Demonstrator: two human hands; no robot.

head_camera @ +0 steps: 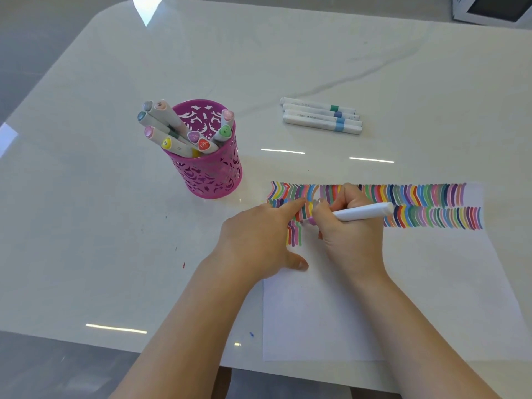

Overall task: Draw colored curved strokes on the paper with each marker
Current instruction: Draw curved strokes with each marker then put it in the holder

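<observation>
A white sheet of paper (359,306) lies at the table's front right, its top covered by rows of colored curved strokes (426,205). My right hand (349,234) grips a white marker (364,212) with its pinkish tip down on the paper, beside a short third row of strokes. My left hand (259,237) presses flat on the paper's left edge, index finger stretched over the strokes and thumb spread out. A pink cut-out metal cup (213,171) holding several capped markers stands to the left.
Three white markers (321,116) with green and blue bands lie side by side behind the paper. The white marble table (86,226) ends close to me at the front. A white box (492,8) sits at the far right corner.
</observation>
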